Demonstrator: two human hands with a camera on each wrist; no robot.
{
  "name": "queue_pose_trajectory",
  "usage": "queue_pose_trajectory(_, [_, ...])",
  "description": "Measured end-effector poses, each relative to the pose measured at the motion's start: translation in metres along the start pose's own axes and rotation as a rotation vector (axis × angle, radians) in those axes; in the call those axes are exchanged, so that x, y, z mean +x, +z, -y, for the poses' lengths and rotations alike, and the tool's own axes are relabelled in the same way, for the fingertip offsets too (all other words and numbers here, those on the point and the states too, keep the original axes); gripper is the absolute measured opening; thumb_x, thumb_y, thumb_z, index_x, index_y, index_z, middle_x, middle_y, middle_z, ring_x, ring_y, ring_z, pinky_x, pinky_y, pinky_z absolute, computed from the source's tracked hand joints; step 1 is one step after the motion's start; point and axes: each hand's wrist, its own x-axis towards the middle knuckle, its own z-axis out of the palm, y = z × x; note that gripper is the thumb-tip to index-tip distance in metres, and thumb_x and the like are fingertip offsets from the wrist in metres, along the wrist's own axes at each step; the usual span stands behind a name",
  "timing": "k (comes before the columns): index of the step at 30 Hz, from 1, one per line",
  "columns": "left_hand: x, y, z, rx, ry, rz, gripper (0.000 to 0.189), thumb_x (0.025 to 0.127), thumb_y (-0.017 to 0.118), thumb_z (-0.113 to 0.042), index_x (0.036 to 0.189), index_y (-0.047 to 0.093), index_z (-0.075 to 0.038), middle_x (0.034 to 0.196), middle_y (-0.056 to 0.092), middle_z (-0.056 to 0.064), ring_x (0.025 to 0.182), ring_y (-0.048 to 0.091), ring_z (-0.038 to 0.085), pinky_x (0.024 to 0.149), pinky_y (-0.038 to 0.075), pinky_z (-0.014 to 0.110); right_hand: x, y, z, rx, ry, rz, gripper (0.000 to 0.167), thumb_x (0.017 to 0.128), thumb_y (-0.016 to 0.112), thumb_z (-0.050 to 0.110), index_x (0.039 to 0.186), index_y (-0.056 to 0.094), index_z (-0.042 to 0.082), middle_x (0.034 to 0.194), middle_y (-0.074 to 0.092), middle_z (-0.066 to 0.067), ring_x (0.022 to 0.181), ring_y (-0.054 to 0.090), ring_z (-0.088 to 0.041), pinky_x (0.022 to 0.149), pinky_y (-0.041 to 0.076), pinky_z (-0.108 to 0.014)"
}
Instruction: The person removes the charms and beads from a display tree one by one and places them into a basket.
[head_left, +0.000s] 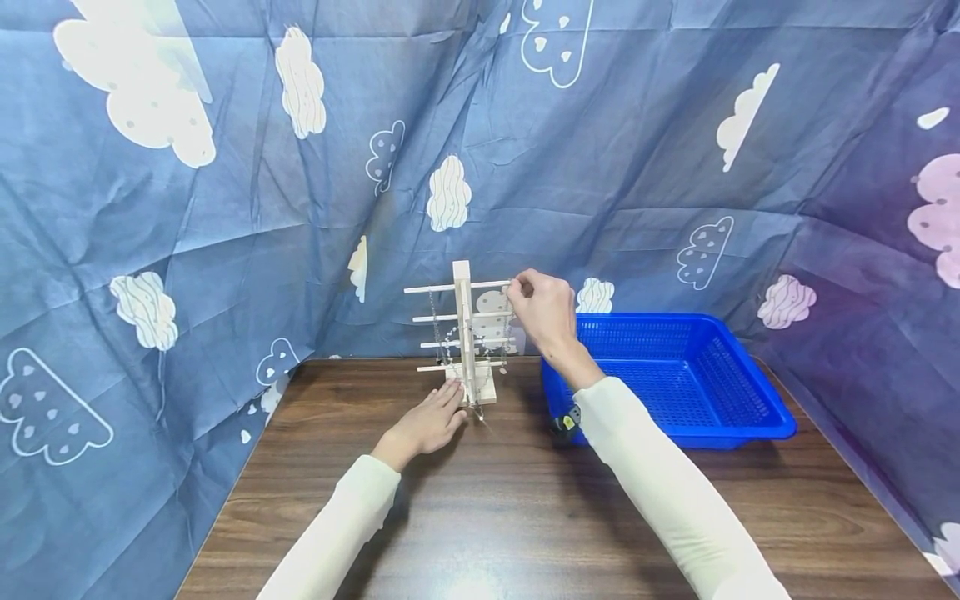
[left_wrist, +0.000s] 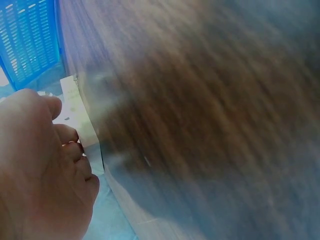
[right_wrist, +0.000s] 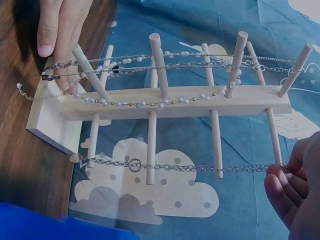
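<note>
A pale wooden jewelry stand [head_left: 462,325] with several crosswise pegs stands upright at the back of the table. My right hand [head_left: 546,312] is at the right tip of its top peg. In the right wrist view, its thumb and finger pinch the end of a silver chain necklace [right_wrist: 200,168], which runs along the pegs on that side. My left hand [head_left: 431,421] rests at the stand's base [right_wrist: 52,122] with fingers extended. On the other pegs hang a beaded necklace [right_wrist: 160,105] with pearl-like beads and several thin chains [right_wrist: 185,67].
Right of the stand is a blue plastic basket [head_left: 757,417] with perforated walls. A small black and yellow object [head_left: 567,422] shows by its front left corner. Behind the brown wooden table [head_left: 480,508] hangs a blue cloth [head_left: 637,150] with cloud prints.
</note>
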Motion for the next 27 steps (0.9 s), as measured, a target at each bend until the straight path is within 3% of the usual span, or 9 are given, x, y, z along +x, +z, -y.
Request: queue_pose_trajectory(27, [0.001, 0.002, 0.000, -0.016, 0.003, -0.017, 0.061, 0.116, 0.032, -0.031, 0.165, 0.029, 0.005, 0.176, 0.022, 0.022, 0.166, 0.020, 0.036, 0.136, 0.023, 0.050, 0.012, -0.018, -0.011, 0.009, -0.022, -0.057, 0.015, 0.092, 0.069, 0.013, 0.089, 0.081, 0.004, 0.075, 0.078, -0.012, 0.066, 0.072, -0.033, 0.063, 0.060, -0.048])
